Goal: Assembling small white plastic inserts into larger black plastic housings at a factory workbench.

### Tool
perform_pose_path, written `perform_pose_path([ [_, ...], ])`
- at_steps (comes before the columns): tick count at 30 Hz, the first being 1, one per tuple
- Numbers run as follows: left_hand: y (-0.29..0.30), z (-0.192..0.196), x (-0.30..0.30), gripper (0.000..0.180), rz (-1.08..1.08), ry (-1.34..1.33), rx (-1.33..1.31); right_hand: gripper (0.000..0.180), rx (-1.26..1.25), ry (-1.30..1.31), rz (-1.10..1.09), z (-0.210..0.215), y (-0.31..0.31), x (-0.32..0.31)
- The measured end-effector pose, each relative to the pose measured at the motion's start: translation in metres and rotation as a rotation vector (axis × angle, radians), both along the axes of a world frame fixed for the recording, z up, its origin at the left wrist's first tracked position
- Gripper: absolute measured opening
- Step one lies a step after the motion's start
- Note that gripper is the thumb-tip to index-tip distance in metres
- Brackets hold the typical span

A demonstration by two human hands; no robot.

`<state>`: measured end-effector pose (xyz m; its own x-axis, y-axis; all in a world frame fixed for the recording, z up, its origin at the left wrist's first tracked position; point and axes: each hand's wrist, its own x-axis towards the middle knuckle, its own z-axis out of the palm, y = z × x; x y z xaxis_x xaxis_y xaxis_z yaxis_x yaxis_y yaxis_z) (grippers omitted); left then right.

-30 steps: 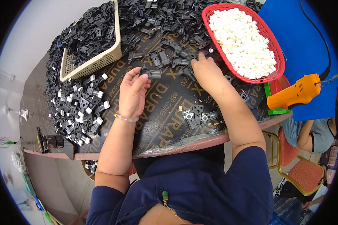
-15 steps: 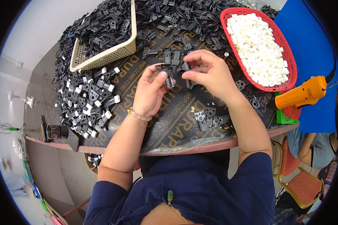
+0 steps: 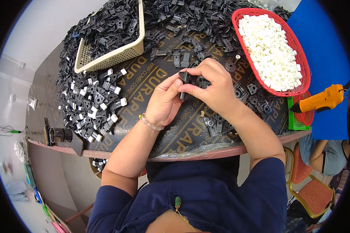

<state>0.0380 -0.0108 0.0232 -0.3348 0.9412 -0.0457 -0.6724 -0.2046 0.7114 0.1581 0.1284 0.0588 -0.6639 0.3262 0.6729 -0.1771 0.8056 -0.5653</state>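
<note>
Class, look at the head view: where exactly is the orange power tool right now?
The orange power tool lies at the table's right edge, just below the red basket of white pieces, partly over a green block and beside the blue surface.

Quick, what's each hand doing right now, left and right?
Left hand: closed, fingers pinching the small black plastic part.
Right hand: closed on the same black part from the other side.

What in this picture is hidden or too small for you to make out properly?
- The black plastic part, head view: left hand and right hand cover most of it, so its shape is unclear.
- Whether a white piece sits in it: hidden by the fingers.
- Beige basket: its far end is cut off by the top edge.
- Single pieces in the red basket: too small to tell apart.
</note>
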Motion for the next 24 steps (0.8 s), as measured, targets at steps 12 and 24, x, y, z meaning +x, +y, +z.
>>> perform_pose_path([
  [12,-0.003,-0.001,0.003,0.035,0.142,0.513,-0.107,0.024,-0.624,-0.336,0.255,0.014,0.018,0.010],
  [24,-0.005,0.007,0.003,0.030,0.083,0.672,-0.109,0.020,-0.335,-0.334,0.238,0.030,0.033,0.023],
])
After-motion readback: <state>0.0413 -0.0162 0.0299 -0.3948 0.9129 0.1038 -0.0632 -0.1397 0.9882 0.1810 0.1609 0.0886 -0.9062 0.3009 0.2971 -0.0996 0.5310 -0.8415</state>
